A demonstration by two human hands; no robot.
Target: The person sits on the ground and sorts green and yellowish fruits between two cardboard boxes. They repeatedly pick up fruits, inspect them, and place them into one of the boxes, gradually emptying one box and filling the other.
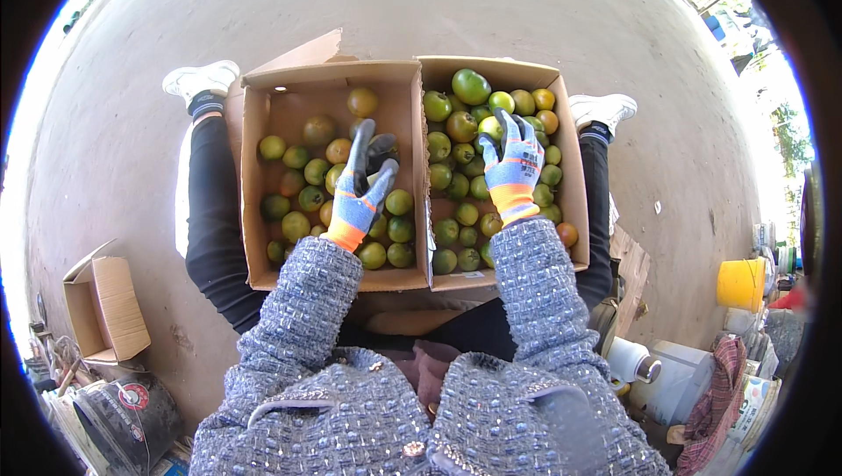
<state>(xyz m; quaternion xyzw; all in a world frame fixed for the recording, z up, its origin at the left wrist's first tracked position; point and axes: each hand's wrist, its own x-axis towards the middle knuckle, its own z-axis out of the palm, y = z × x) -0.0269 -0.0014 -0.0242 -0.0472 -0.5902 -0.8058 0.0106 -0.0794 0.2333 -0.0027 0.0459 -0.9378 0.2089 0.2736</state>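
Note:
Two cardboard boxes stand side by side between my outstretched legs, the left box (pixel 333 78) and the right box (pixel 572 169). Both hold tomatoes, mostly green, some turning orange. Over the left box, my left hand (pixel 361 182), in a blue and orange glove with dark grey palm, has its fingers apart; I see nothing in it. My right hand (pixel 514 164), gloved alike, reaches down into the right box with fingers spread. A pale green tomato (pixel 490 128) lies against its thumb and forefinger. Near the far wall sits a larger green tomato (pixel 471 87).
A small opened carton (pixel 123 305) and a black bucket (pixel 132 419) are on the left. To the right are a yellow bucket (pixel 741 284), a white flask-like bottle (pixel 633 360) and a red checked cloth (pixel 715 401). Torn cardboard (pixel 631 265) lies beside my right leg.

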